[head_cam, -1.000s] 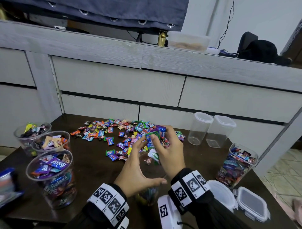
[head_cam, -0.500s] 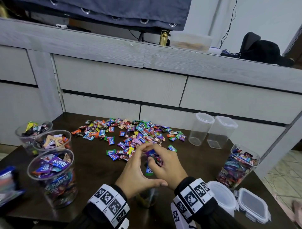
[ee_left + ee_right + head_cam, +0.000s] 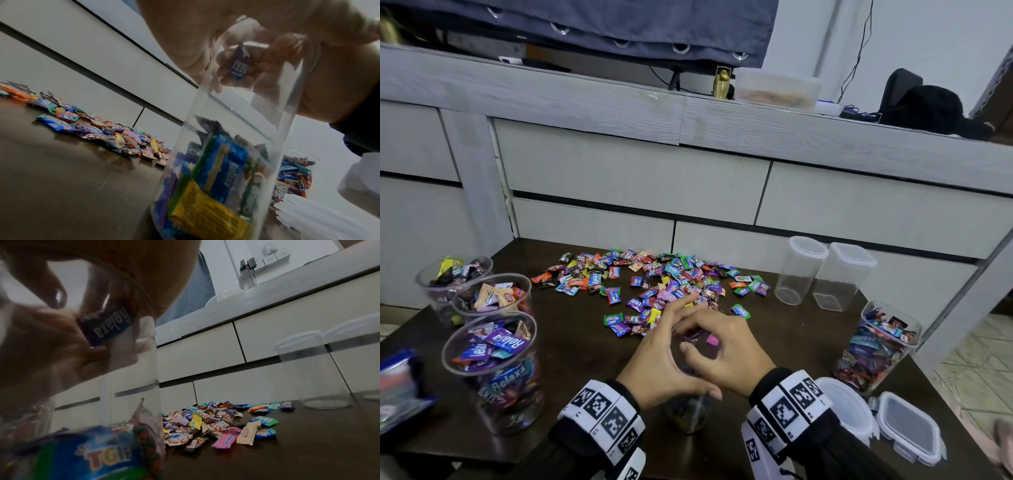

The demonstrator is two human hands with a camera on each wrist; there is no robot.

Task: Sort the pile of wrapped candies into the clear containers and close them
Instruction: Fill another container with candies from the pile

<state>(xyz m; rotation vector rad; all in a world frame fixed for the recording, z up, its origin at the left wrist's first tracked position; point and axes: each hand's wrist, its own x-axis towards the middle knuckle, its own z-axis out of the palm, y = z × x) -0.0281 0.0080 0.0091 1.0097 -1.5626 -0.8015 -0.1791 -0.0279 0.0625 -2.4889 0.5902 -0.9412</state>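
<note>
**Sorting well under way, most of the pile still loose**

The left hand [image 3: 664,363] wraps its thumb and fingers round the upper part of a clear jar [image 3: 688,411] standing directly in front of the person, steadying it. The right hand [image 3: 726,356] is poised over the jar's mouth, its fingers curled round a purple candy [image 3: 107,327] marked "Relaxa", which sits at or just inside the rim, not yet let go. The jar holds only a shallow layer of sweets at the bottom.

Done so far, judging by how things lie: three open tubs [image 3: 489,363] to the left of the left hand are each well filled, and a square container [image 3: 876,349] to the right of the right hand is nearly full.

Left to do: the candy pile [image 3: 654,284] spread beyond the fingertips is still large. Two empty containers [image 3: 822,274] stand beyond the right hand, farther off, apparently with lids on. No filled container is closed; two loose lids [image 3: 887,425] lie just right of the right wrist. My estimate is that the job is somewhere near half done at best, with all the closing still ahead.
</note>
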